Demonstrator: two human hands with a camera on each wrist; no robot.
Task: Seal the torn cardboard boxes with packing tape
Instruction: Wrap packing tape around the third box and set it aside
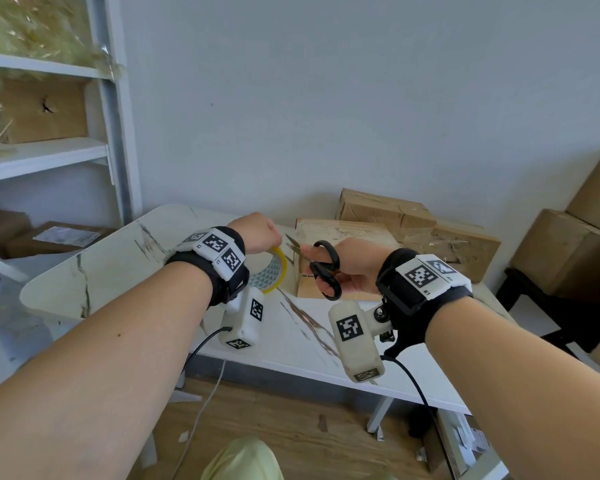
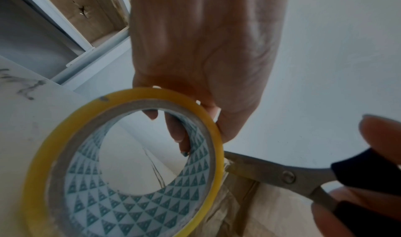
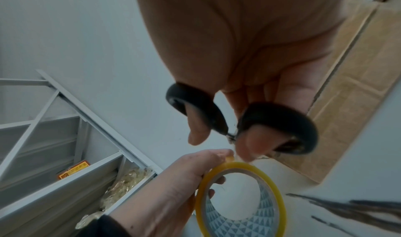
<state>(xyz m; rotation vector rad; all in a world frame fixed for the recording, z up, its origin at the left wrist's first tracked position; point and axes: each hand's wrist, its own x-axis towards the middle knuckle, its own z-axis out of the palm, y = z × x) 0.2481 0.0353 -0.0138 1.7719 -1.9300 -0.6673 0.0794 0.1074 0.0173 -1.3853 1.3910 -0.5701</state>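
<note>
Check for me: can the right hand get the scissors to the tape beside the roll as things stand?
Probably yes. The right hand grips the scissors, their blades already beside the tape roll that the left hand holds up. Nothing stands between them.

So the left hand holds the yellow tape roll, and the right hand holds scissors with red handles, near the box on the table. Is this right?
Not quite: the handles are black, not red, as the right wrist view shows. The rest stands: the left hand holds the yellow tape roll, and the right hand holds the scissors near the box on the table.
</note>
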